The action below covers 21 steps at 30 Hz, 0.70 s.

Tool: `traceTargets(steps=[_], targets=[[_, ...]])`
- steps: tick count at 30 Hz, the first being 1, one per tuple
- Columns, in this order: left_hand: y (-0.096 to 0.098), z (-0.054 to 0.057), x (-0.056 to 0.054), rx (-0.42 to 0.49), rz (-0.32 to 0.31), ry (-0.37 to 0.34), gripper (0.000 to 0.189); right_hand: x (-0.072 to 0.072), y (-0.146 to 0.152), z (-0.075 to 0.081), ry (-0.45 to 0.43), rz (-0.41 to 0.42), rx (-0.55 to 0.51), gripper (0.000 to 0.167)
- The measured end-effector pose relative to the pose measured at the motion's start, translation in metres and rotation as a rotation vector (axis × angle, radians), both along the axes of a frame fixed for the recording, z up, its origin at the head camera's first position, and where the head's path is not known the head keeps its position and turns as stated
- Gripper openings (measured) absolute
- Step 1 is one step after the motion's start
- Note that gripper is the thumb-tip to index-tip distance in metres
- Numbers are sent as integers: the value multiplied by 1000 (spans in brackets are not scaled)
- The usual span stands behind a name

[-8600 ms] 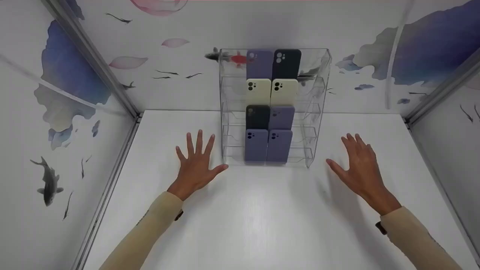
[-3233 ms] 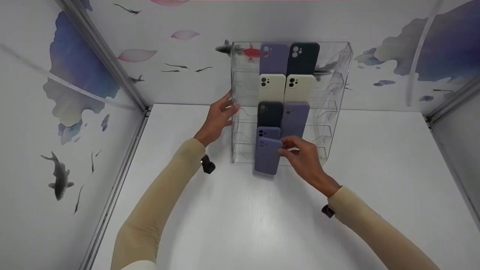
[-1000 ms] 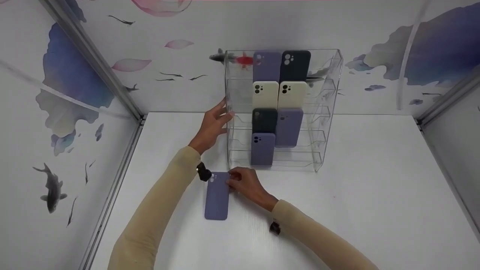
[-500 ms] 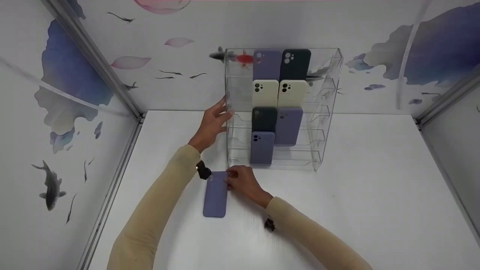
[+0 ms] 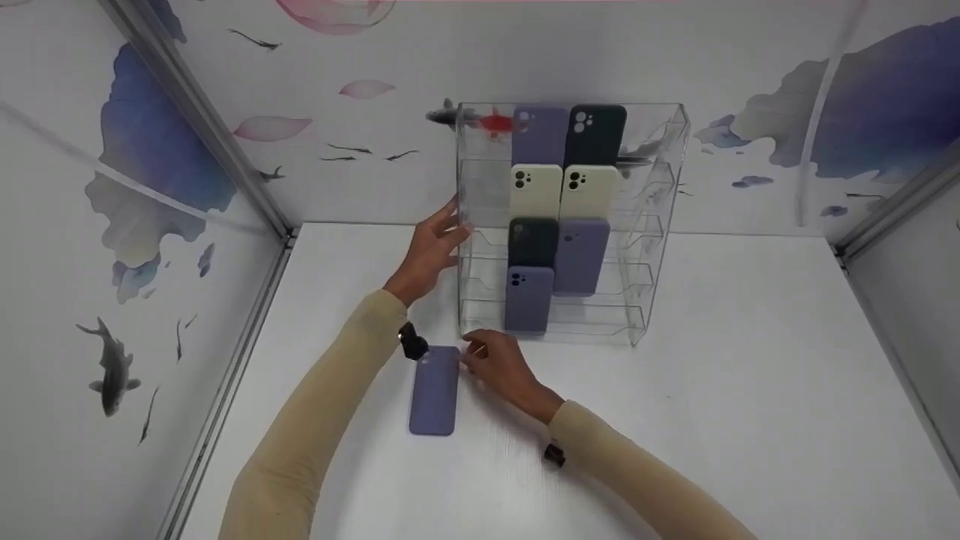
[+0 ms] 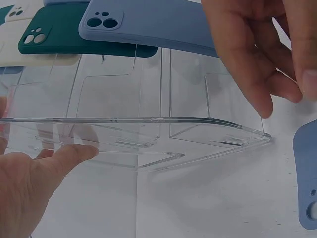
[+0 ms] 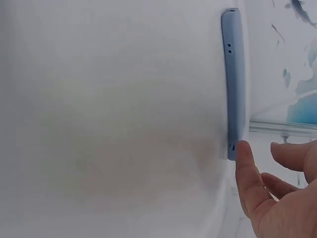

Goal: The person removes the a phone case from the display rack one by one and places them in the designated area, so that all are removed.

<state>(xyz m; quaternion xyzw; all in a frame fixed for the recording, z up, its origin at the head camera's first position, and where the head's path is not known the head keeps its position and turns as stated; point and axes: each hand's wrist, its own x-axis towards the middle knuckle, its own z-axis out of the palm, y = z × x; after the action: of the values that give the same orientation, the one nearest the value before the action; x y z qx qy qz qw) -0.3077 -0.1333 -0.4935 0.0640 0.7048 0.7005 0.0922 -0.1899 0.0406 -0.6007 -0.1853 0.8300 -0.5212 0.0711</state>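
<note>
Left hand (image 5: 425,255): gripping clear rack (image 5: 630,274) near surface's (image 5: 750,337) back edge
Right hand (image 5: 504,369): spread, just beside flat purple case (image 5: 433,394)

my right hand (image 7: 287,210) cropped in both wrist views, the tabletop lavender case (image 6: 305,166) cut off in the left one, the lower dark case (image 5: 533,244) partly hidden

At upper left of the frame, a blue-and-grey watercolour patch (image 5: 161,142) is printed on the white side wall (image 5: 45,300); a dark grey painted fish (image 5: 114,375) is below it. A silver metal profile (image 5: 206,120) runs along the corner. A smooth white tabletop (image 5: 712,442) fills the lower centre.
</note>
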Motion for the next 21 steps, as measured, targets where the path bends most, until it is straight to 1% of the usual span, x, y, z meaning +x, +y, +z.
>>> traceTargets(steps=[4,8,12,16,21], targets=[[2,2,-1,7,1,-16,71,2,15,12,15,21,-31,31],[1,2,-2,0,18,-32,72,4,30,21,60,24,-44,31],[2,2,-2,-21,23,-25,73,5,44,31,81,5,-59,29],[3,1,-3,-32,18,-23,72,7,56,41,67,-10,-78,28],[4,1,-3,-32,12,-14,71,10,69,53,95,-9,-76,27]])
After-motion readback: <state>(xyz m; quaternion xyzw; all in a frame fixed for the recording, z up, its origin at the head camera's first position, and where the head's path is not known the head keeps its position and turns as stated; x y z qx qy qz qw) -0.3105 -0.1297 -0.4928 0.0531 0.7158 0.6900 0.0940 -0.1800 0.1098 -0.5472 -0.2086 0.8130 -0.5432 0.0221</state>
